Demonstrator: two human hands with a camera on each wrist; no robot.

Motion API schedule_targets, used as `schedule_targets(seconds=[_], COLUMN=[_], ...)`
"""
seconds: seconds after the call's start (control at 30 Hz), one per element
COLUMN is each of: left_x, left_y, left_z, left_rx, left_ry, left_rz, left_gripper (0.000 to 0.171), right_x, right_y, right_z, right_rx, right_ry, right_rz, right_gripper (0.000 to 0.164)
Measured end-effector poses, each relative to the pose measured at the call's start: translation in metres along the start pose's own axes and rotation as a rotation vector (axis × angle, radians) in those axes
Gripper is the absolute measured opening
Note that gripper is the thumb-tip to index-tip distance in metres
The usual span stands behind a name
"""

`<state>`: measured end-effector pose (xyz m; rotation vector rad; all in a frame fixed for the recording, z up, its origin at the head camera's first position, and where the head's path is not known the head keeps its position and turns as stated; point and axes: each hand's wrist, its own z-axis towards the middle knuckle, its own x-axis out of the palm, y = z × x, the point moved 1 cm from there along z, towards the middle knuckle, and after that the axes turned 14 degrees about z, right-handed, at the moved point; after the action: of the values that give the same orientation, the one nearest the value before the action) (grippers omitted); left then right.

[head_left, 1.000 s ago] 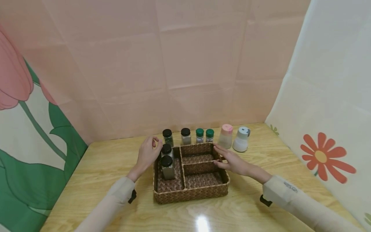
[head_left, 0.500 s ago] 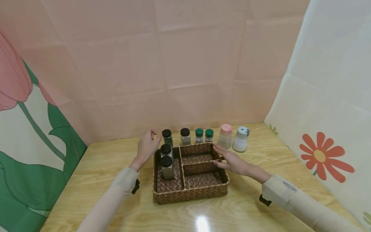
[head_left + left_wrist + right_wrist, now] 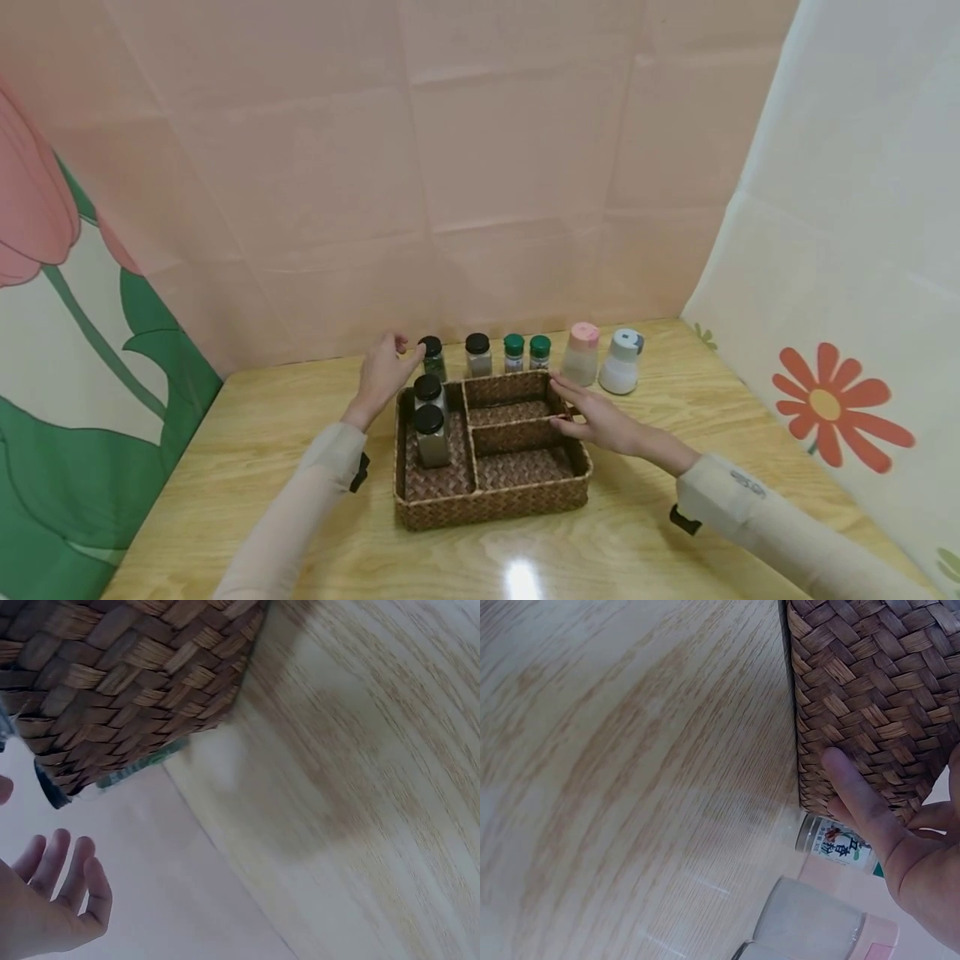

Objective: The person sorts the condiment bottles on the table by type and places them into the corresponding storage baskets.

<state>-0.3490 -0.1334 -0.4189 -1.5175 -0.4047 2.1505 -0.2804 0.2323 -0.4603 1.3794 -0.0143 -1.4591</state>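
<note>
My left hand point(image 3: 381, 375) reaches past the back left corner of the woven basket point(image 3: 491, 504), one fingertip right at the black cap of a glass jar point(image 3: 433, 358) holding something dark green. In the left wrist view its fingers point(image 3: 75, 881) are loosely bent, with nothing between them. My right hand point(image 3: 603, 421) holds the basket's right wall, the thumb over the rim and fingers point(image 3: 862, 802) against the outside weave. Two black-capped jars, the nearer jar point(image 3: 431, 442) and the farther jar point(image 3: 428, 389), stand in the basket's long left compartment.
Behind the basket stand another black-capped jar point(image 3: 478, 354), two green-capped spice bottles point(image 3: 513, 354), a pink-topped shaker point(image 3: 582, 357) and a blue-topped shaker point(image 3: 620, 362). A pink cloth point(image 3: 337, 167) hangs along the back edge of the wooden table point(image 3: 300, 467).
My left hand has moved away from the jars in the basket, farther back, and its fingertip now meets the cap of the dark green jar. The right hand stays at the basket wall.
</note>
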Motion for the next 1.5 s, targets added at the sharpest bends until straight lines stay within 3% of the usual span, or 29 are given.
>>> schedule_targets(seconds=[0.2,0.57,0.77,1.5], left_x=[0.007,0.013,0.015,0.022], left_y=[0.001,0.001,0.002,-0.001], left_z=[0.002,0.002,0.003,0.016], left_rx=[0.026,0.02,0.023,0.064], left_ry=[0.048,0.1,0.129,0.15], left_rz=[-0.022,-0.069,-0.104,-0.095], left_gripper=[0.055,0.063,0.059,0.046], right_x=[0.0,0.001,0.001,-0.001], right_y=[0.0,0.004,0.006,0.006], right_z=[0.0,0.0,0.0,-0.001], right_rx=[-0.002,0.01,0.024,0.035], right_ry=[0.002,0.014,0.02,0.018], right_rz=[0.0,0.014,0.034,0.042], right_gripper=[0.064,0.065,0.065,0.065])
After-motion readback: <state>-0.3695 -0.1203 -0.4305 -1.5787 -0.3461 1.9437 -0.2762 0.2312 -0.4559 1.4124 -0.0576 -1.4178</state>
